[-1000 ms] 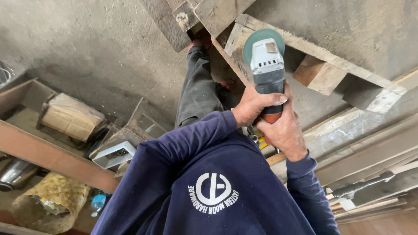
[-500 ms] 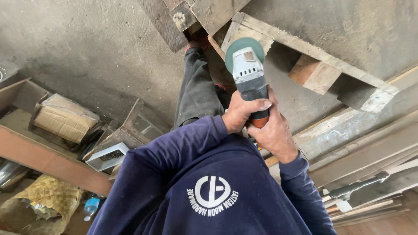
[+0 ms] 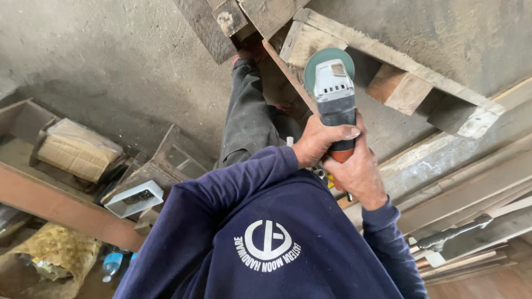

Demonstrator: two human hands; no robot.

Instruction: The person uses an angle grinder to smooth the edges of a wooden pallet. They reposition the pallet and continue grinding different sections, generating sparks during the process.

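1. Both hands are wrapped around the body of an angle grinder [image 3: 334, 102]. The left hand [image 3: 320, 142] is clenched around its dark barrel from the left, thumb laid across the top; the right hand [image 3: 357, 171] grasps the rear of the tool, over an orange part near the tail.
2. The grinder sits in front of the person's chest, its grey head and green disc guard pointing away toward a wooden pallet [image 3: 388, 66]. The disc is at or just above the pallet's near plank; whether it touches the wood cannot be told.
3. Progress, judged from the view: no fresh cut, groove or dust shows on the plank near the disc, so the grinding looks barely begun or not begun; nearly all of it seems left.
4. Pose: both arms in dark blue sleeves [image 3: 233, 182] are bent, elbows out, wrists meeting at the tool. A leg in dark trousers [image 3: 246, 116] extends forward beside the pallet.
5. Around: a small white box [image 3: 134, 197] on the concrete floor to the left, a wrapped bundle [image 3: 75, 148] beyond it, and stacked timber boards [image 3: 471, 182] to the right.
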